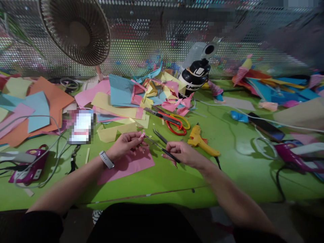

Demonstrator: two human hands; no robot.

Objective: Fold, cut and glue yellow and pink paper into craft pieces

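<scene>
Between the fingertips of my left hand (126, 145), which wears a grey wristband, is a small pink paper piece (142, 134). My right hand (182, 153) is closed around the black handle of a slim tool (170, 154). Its thin metal shaft points left and reaches the pink piece; I cannot tell the tip's exact shape. Under my left hand lies a pink paper sheet (126, 168) on the green table. Dark tweezers (160, 135) rest just beyond the tool, and a folded yellow paper strip (115, 131) sits behind my left hand.
A yellow glue gun (202, 141), a red box cutter (167, 118) and scissors (186, 120) lie near my right hand. Left are a phone (81, 127) and coloured paper (50, 98). Behind stand a fan (76, 32) and a black bottle (193, 79). Cables and power strips (296, 153) flank the table.
</scene>
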